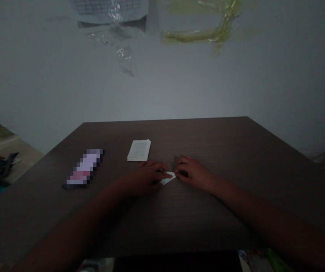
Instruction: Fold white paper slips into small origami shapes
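Observation:
A small piece of white folded paper [167, 180] with a pointed right end lies on the dark wooden table, partly hidden by my fingers. My left hand [150, 178] holds it from the left, with one finger stretched across its top. At the paper's right tip, my right hand [192, 173] has its fingers curled and the fingertips together on the point. Just beyond my left hand rests a stack of white printed paper sheets [139, 150], its edges slightly uneven.
To the left lies a phone [85, 168] with a blurred screen. The brown table [207, 136] meets a pale wall [162, 94] at its far edge. Clear tape and yellowed tape [190, 36] stick to the wall. Assorted items lie beyond the table's left edge.

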The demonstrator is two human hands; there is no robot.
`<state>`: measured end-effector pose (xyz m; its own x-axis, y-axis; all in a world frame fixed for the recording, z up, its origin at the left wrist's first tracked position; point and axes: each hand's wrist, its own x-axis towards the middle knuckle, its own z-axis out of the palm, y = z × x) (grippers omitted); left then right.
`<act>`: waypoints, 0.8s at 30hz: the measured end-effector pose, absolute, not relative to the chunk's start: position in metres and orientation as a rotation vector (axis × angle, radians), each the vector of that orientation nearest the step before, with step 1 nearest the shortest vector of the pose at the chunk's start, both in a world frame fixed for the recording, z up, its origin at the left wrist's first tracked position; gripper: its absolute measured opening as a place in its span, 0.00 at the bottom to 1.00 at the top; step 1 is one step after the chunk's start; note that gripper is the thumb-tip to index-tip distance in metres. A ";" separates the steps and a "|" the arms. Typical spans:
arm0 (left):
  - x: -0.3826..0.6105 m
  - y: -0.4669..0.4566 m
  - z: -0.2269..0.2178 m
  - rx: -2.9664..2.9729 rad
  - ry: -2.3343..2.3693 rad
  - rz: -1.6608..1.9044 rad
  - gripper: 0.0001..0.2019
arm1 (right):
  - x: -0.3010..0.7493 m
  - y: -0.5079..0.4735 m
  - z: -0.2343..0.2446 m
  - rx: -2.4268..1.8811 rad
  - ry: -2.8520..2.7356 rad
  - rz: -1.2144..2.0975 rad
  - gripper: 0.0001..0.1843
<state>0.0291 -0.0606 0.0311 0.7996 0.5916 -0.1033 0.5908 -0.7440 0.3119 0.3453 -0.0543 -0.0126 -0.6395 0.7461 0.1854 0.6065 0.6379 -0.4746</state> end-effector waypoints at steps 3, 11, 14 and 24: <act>0.028 -0.061 0.031 2.677 0.886 0.030 0.28 | 0.345 -0.055 -0.012 -1.073 -2.504 0.525 0.08; 0.028 -0.057 0.033 2.653 0.792 0.076 0.15 | 0.347 -0.061 -0.009 -1.144 -2.601 0.255 0.09; 0.029 -0.057 0.032 2.666 0.788 0.088 0.13 | 0.346 -0.064 -0.005 -1.135 -2.619 0.245 0.08; 0.040 -0.055 0.016 2.820 0.865 0.112 0.10 | 0.338 -0.075 -0.004 -1.022 -2.663 0.416 0.32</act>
